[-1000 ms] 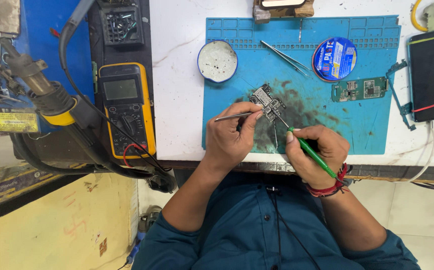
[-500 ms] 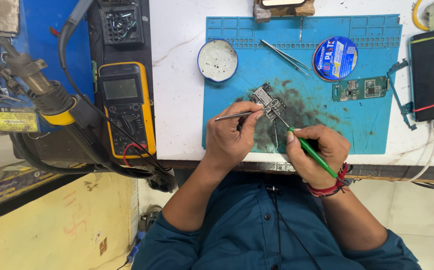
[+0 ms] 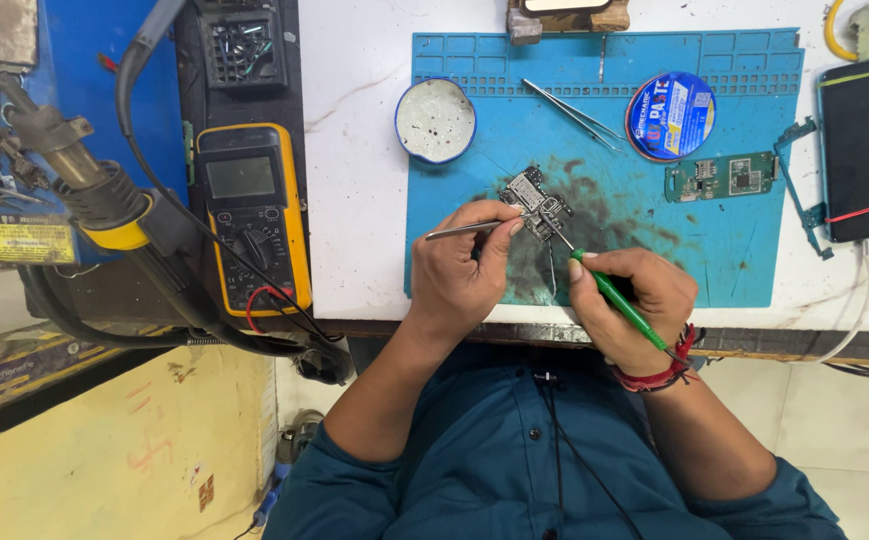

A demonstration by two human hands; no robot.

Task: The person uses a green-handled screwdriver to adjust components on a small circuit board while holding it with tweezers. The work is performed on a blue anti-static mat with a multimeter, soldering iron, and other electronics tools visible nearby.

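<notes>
A small circuit board is being worked on over a blue mat at the front edge of the worktop.

In the head view, the small circuit board [image 3: 536, 203] is lying on the stained middle of the blue mat [image 3: 754, 270], toward the worktop's [image 3: 354, 200] front edge. Metal tweezers [image 3: 466, 229] are being pinched in the closed left hand [image 3: 464, 275], their tips touching the board. A green-handled tool [image 3: 616, 297] is being gripped by the closed right hand [image 3: 634, 300], its tip resting at the board's near side. A round white tin [image 3: 435, 121] is sitting at the mat's back left corner; spare tweezers [image 3: 572, 108], a blue round tin [image 3: 670, 116] and a green board [image 3: 719, 177] are lying toward the back right. A yellow multimeter [image 3: 250, 215] is lying beyond the worktop's left edge.
</notes>
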